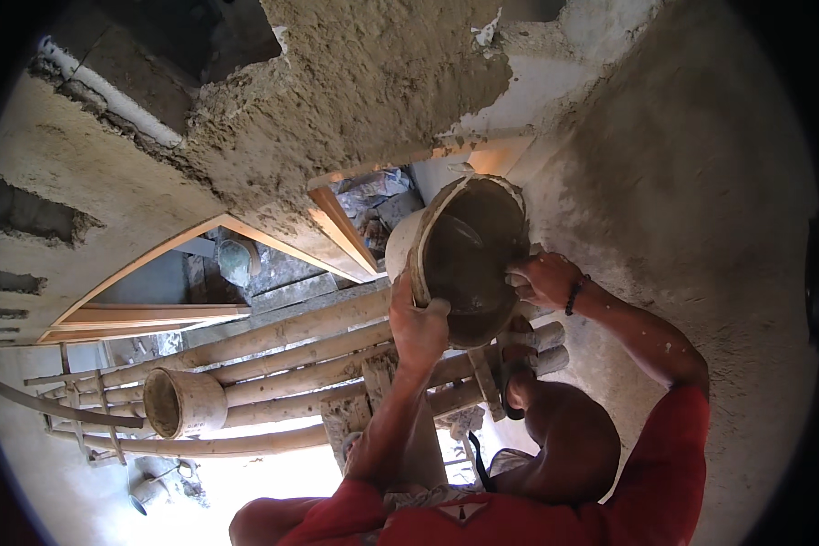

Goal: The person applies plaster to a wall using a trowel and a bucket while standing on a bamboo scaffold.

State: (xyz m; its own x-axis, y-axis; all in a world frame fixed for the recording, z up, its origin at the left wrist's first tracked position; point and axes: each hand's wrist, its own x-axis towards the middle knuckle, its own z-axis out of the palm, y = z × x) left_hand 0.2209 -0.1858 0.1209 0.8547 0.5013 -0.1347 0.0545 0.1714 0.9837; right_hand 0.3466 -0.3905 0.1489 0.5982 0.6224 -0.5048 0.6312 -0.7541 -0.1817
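Note:
A mortar-caked bucket (471,246) is held up and tilted so its mouth faces me. Its inside is dark, with wet-looking grey matter smeared on the wall. My left hand (419,323) is closed on the bucket's left rim, thumb on the near side. My right hand (548,278) is closed at the opposite rim, its fingertips curled over the edge into the mouth; part of that grip is hidden. A dark beaded bracelet (573,296) circles my right wrist. Just beyond the bucket is a wall with rough wet mortar (364,100).
A scaffold of wooden poles (291,350) runs beneath me, with a second bucket (187,400) lying toward its left. My bent leg (569,437) is close under the bucket. Wooden frames (164,314) edge openings in the wall. A plastered wall (701,182) rises at right.

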